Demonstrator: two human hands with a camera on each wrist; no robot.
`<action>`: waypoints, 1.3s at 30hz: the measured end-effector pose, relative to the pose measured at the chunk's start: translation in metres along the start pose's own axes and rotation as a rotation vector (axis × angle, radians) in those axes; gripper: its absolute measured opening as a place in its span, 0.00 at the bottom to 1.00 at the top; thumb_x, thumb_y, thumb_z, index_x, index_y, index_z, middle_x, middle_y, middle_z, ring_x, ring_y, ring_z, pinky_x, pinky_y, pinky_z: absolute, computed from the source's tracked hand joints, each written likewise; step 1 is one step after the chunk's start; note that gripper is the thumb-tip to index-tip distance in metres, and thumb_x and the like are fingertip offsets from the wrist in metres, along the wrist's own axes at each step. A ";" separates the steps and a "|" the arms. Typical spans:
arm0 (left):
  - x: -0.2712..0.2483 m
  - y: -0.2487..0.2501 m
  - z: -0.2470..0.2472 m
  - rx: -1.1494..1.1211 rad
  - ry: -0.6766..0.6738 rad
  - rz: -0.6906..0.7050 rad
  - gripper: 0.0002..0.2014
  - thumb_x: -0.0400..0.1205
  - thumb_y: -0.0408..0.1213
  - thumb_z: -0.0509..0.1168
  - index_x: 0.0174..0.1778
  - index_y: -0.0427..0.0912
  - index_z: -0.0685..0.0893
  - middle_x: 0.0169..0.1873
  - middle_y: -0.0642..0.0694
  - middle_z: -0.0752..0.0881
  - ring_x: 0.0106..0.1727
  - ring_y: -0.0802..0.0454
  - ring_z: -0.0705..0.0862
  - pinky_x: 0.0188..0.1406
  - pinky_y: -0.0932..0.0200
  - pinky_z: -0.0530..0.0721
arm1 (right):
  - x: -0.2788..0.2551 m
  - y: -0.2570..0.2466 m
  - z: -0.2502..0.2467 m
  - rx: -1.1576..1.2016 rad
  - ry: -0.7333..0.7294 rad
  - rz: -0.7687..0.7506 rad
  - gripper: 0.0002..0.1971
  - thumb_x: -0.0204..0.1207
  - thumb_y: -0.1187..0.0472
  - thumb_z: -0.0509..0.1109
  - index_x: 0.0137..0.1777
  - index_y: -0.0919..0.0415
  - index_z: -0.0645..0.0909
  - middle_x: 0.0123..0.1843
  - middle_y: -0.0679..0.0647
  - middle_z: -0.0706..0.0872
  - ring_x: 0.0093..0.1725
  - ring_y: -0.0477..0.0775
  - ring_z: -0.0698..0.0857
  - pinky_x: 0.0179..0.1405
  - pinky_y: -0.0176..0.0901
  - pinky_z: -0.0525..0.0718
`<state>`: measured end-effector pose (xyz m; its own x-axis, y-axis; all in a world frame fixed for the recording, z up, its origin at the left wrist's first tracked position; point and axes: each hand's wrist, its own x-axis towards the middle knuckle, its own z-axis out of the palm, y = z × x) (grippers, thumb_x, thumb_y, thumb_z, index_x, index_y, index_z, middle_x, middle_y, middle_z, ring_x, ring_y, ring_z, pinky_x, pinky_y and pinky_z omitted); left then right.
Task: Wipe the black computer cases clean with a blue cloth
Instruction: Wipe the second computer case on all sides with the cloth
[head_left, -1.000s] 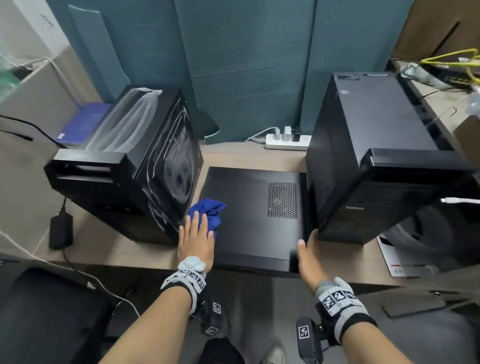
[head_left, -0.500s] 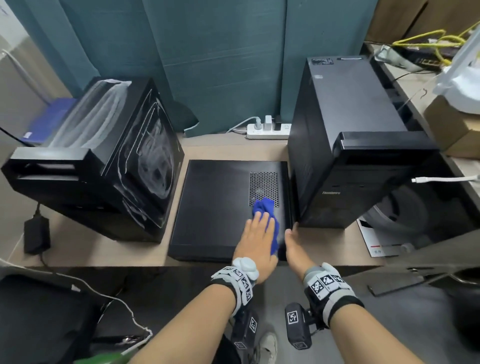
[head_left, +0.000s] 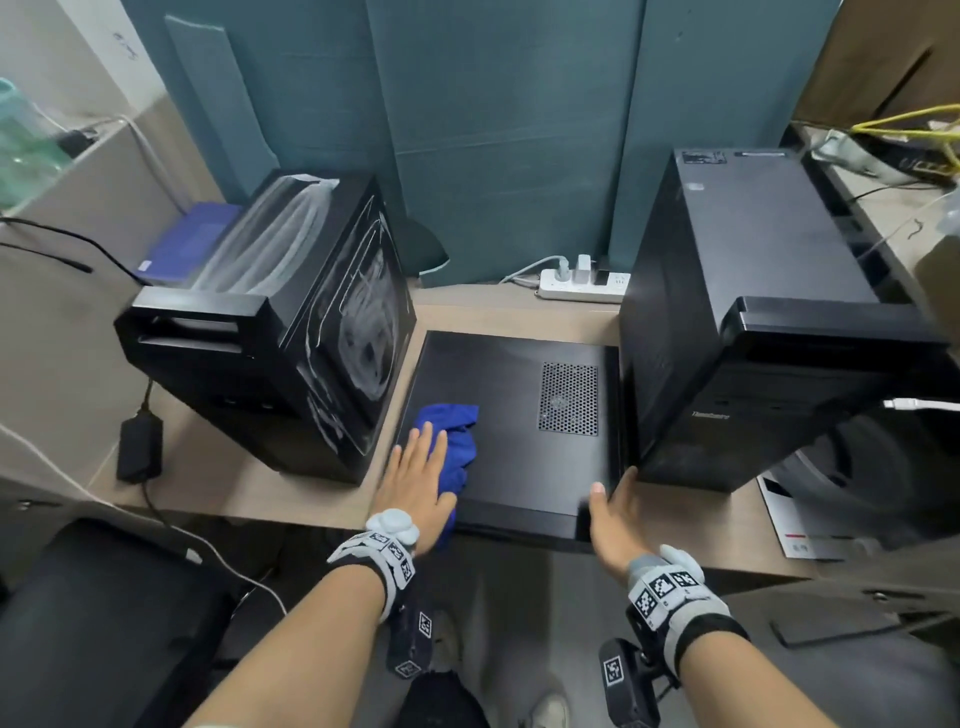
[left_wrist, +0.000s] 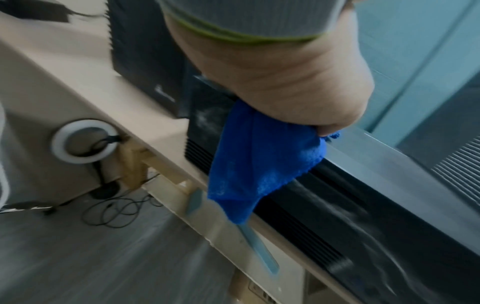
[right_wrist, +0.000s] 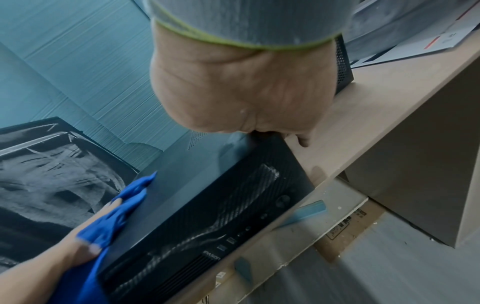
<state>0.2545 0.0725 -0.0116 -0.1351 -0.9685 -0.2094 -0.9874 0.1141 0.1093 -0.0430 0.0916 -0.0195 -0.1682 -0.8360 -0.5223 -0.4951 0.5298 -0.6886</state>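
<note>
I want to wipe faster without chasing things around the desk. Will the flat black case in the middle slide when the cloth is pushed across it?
Probably little. The flat case lies broad-side on the desk, so tipping looks unlikely. The right hand braces its front corner, which suggests it may creep under hard strokes. The blue cloth is bunched and floppy under the flat left hand.

Right hand (right_wrist: 246, 86) (flat case (right_wrist: 207, 205) corner)

Three black computer cases and a blue cloth on the desk

The flat case (head_left: 511, 415) lies on its side, vent grille up, the crumpled blue cloth (head_left: 452, 447) on its near-left corner, one end hanging over its front edge. Left of the flat case stands a dust-smeared tower (head_left: 291, 332), angled; right of it stands a cleaner tower (head_left: 753, 312).
</note>
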 end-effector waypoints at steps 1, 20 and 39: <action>-0.003 -0.010 0.000 -0.012 0.023 -0.052 0.43 0.83 0.48 0.56 0.89 0.45 0.39 0.88 0.44 0.34 0.89 0.45 0.36 0.88 0.46 0.41 | -0.001 0.000 -0.001 -0.006 -0.003 0.005 0.38 0.90 0.44 0.47 0.90 0.57 0.32 0.92 0.61 0.43 0.89 0.64 0.52 0.86 0.57 0.51; -0.017 0.114 0.009 0.005 -0.018 0.065 0.44 0.80 0.48 0.56 0.89 0.37 0.45 0.89 0.39 0.41 0.88 0.39 0.35 0.87 0.38 0.46 | 0.005 0.002 -0.003 0.114 -0.058 0.017 0.35 0.91 0.42 0.45 0.90 0.54 0.33 0.92 0.52 0.38 0.90 0.53 0.41 0.87 0.53 0.40; -0.006 0.055 0.012 0.105 -0.051 0.220 0.38 0.89 0.58 0.48 0.89 0.45 0.40 0.88 0.45 0.34 0.89 0.46 0.35 0.88 0.41 0.44 | -0.007 0.001 -0.002 -0.082 -0.026 0.003 0.39 0.89 0.40 0.47 0.89 0.53 0.29 0.92 0.60 0.40 0.90 0.61 0.46 0.87 0.57 0.47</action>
<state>0.2001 0.0871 -0.0165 -0.3495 -0.9055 -0.2408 -0.9364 0.3463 0.0567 -0.0436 0.0981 -0.0155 -0.1481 -0.8300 -0.5377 -0.5629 0.5178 -0.6443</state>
